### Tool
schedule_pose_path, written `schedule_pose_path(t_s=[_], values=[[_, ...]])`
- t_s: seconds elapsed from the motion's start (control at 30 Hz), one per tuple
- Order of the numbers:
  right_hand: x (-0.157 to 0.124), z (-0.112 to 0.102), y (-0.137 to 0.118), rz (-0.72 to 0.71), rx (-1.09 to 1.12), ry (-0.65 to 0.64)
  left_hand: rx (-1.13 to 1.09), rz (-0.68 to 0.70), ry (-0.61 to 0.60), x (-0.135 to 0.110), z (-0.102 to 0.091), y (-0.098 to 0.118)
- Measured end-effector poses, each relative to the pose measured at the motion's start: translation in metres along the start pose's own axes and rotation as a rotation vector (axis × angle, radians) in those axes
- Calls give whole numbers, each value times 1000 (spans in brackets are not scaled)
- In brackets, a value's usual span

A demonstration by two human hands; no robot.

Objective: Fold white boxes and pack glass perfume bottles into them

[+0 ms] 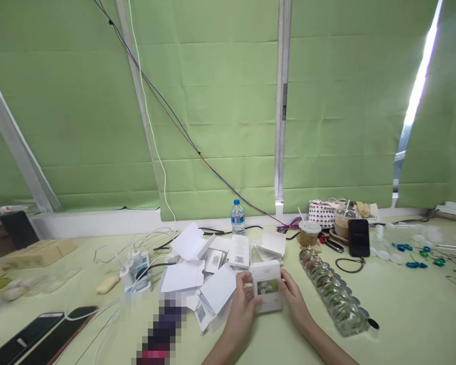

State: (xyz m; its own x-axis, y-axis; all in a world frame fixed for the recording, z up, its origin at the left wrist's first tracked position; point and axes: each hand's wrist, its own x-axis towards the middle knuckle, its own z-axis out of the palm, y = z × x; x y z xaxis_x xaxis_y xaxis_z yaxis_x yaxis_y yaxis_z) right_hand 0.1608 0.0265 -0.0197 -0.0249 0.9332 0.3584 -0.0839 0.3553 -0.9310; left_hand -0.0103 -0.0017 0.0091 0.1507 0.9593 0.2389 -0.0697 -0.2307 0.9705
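A small white box [266, 302] with a green picture on its front is held upright between both hands near the table's front middle. My left hand [243, 304] grips its left side, the fingers curled around the edge. On the opposite edge, the fingers of my right hand [294, 299] press against the box. Just left of my hands lies a heap of flattened white cartons [182, 277], some showing barcodes. To the right, a slanting row of small glass jars [332, 291] stands on the table, with dark round lids beside them.
A water bottle [237, 218] stands at the back near the wall. A power strip [137, 274] with cables sits left of the cartons, and phones [26, 337] lie front left. At the right back are an iced drink cup [309, 233], a black phone [358, 238] and blue beads [416, 264].
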Motion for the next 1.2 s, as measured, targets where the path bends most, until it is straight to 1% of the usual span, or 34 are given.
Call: schedule_pose_path(t_s=[0.07,0.13,0.33,0.43,0.6,0.73,0.9,1.0,1.1,1.2], values=[[0,-4,1,-17,-25,14,35,-9,-56,-1,1,-8],[-2,-5,1,-31,-49,8,88,14,-84,-1,2,-15],[-6,-1,0,-46,-70,-29,232,96,-86,-1,-4,-25],[-8,0,-1,-52,-64,-24,274,118,-106,-1,-7,-26],[-12,0,-4,-119,-63,78,330,194,-165,-1,-10,-23],[-14,1,-5,-130,-97,73,344,244,-186,0,-9,-19],[-13,2,-8,-123,-104,84,356,231,-216,1,-9,-15],[-13,2,-11,-153,-145,110,369,224,-231,1,-10,-15],[-14,3,-14,-205,-194,110,381,238,-231,0,-10,-18],[-15,3,-16,-219,-199,107,398,248,-205,0,-10,-24]])
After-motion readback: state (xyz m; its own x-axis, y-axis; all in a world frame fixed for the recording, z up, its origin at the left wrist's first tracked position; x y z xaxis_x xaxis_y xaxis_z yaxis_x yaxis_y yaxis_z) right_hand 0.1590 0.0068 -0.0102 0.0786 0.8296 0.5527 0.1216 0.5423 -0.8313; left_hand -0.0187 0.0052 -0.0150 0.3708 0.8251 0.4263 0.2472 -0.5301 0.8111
